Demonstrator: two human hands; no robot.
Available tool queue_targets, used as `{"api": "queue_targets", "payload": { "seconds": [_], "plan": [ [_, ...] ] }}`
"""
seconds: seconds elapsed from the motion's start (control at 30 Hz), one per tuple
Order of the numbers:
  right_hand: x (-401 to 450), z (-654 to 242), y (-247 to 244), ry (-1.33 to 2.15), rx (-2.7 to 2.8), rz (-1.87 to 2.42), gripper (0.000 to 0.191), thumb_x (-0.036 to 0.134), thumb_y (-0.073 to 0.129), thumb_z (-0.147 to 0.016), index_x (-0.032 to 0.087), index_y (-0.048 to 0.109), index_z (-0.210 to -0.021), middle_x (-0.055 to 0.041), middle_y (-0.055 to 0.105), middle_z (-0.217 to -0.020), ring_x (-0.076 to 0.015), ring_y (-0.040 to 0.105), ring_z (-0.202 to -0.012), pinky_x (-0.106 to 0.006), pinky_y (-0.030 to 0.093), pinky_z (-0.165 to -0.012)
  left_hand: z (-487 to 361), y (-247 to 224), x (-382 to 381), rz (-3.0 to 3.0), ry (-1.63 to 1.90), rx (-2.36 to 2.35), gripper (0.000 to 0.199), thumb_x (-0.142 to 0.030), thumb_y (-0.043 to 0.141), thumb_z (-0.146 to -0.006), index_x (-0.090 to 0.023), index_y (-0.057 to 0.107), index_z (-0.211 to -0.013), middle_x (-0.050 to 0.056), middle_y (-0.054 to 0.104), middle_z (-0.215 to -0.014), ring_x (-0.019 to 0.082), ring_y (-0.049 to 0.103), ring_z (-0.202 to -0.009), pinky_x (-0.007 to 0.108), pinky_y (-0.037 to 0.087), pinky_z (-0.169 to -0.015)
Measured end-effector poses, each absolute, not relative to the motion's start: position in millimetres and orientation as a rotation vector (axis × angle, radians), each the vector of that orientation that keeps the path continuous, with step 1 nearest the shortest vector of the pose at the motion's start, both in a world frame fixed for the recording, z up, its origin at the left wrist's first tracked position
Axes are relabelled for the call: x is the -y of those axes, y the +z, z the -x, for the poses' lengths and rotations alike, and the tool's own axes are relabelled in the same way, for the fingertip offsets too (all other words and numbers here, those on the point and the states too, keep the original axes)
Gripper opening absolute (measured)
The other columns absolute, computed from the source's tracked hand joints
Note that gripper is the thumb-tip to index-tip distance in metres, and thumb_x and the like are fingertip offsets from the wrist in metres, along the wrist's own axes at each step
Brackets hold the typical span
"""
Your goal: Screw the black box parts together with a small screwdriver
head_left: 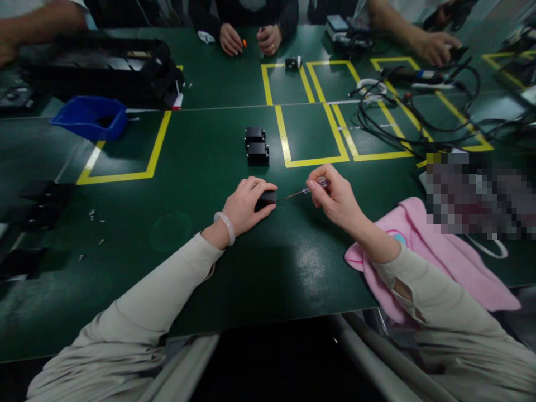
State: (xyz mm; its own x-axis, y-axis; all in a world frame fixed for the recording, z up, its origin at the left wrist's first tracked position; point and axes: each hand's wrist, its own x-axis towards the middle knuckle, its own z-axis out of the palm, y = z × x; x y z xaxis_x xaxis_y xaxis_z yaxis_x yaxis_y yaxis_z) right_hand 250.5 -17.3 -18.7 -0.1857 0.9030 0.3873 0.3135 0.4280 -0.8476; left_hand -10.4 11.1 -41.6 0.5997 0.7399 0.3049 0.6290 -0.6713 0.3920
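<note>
My left hand (248, 204) is closed around a small black box-shaped part (267, 199) on the green table, and its fingers hide much of it. In my right hand (334, 195) is a screwdriver (295, 194) with a see-through handle. Its thin shaft points left, and the tip meets the right side of the black part. Just beyond my hands stand two similar black box-shaped parts (258, 153), one behind the other, with small screws showing at their sides.
Yellow tape frames (317, 163) mark the table. A blue scoop-shaped bin (90, 118) and a long black rack (104, 72) are at left, near loose screws (92, 213). At right lie a pink cloth (439, 251) and tangled black cables (372, 125). Co-workers' hands (268, 40) rest across the table.
</note>
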Motion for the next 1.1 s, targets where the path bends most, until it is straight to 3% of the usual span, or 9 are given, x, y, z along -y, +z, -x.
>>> {"api": "queue_targets", "payload": {
  "seconds": [0.13,0.27,0.37,0.53,0.7,1.1],
  "plan": [
    [17.4,-249.9,-16.5,0.725,1.742,1.041,0.026,0.049,0.060,-0.104,0.024,0.055,-0.098,0.0034,0.056,-0.074,-0.0122,0.054,-0.061,-0.028,0.040,-0.056,10.1,-42.2,-11.3,-2.582,0.662,-1.132,0.035,-0.031,0.066,-0.098,-0.022,0.061,-0.132,0.009,0.063,-0.124,0.028,0.059,-0.117,0.046,0.053,-0.100],
    [17.3,-250.3,-17.6,0.724,1.757,1.056,0.028,0.048,0.059,-0.105,0.024,0.054,-0.091,0.0057,0.054,-0.066,-0.0101,0.049,-0.051,-0.028,0.036,-0.053,10.3,-42.5,-11.6,-2.595,0.672,-1.120,0.035,-0.031,0.066,-0.098,-0.021,0.061,-0.132,0.010,0.064,-0.124,0.029,0.060,-0.117,0.047,0.053,-0.101],
    [17.9,-249.4,-18.7,0.752,1.733,1.056,0.026,0.049,0.057,-0.106,0.025,0.053,-0.097,0.0066,0.054,-0.067,-0.0095,0.048,-0.048,-0.028,0.037,-0.051,10.5,-42.8,-11.7,-2.587,0.671,-1.125,0.035,-0.031,0.066,-0.099,-0.022,0.061,-0.132,0.010,0.063,-0.124,0.028,0.060,-0.117,0.047,0.054,-0.101],
    [18.3,-248.1,-16.0,0.713,1.719,1.074,0.023,0.045,0.061,-0.104,0.024,0.054,-0.099,0.0035,0.056,-0.076,-0.0119,0.053,-0.059,-0.029,0.040,-0.056,10.3,-43.8,-11.5,-2.595,0.685,-1.118,0.035,-0.031,0.066,-0.099,-0.021,0.061,-0.132,0.011,0.063,-0.124,0.029,0.060,-0.117,0.047,0.054,-0.100],
    [17.2,-249.3,-16.6,0.683,1.730,1.093,0.032,0.052,0.062,-0.102,0.024,0.054,-0.090,0.0034,0.054,-0.071,-0.0128,0.052,-0.062,-0.029,0.038,-0.057,9.9,-42.8,-10.9,-2.602,0.678,-1.122,0.035,-0.031,0.066,-0.099,-0.021,0.060,-0.132,0.010,0.063,-0.125,0.029,0.060,-0.117,0.048,0.054,-0.101],
    [17.8,-249.3,-18.1,0.709,1.727,1.094,0.037,0.059,0.057,-0.103,0.025,0.055,-0.090,0.0041,0.054,-0.067,-0.0121,0.049,-0.055,-0.030,0.037,-0.055,9.5,-41.1,-10.8,-2.564,0.638,-1.148,0.036,-0.031,0.065,-0.098,-0.024,0.059,-0.132,0.010,0.063,-0.126,0.029,0.059,-0.119,0.048,0.054,-0.099]
  ]
}}
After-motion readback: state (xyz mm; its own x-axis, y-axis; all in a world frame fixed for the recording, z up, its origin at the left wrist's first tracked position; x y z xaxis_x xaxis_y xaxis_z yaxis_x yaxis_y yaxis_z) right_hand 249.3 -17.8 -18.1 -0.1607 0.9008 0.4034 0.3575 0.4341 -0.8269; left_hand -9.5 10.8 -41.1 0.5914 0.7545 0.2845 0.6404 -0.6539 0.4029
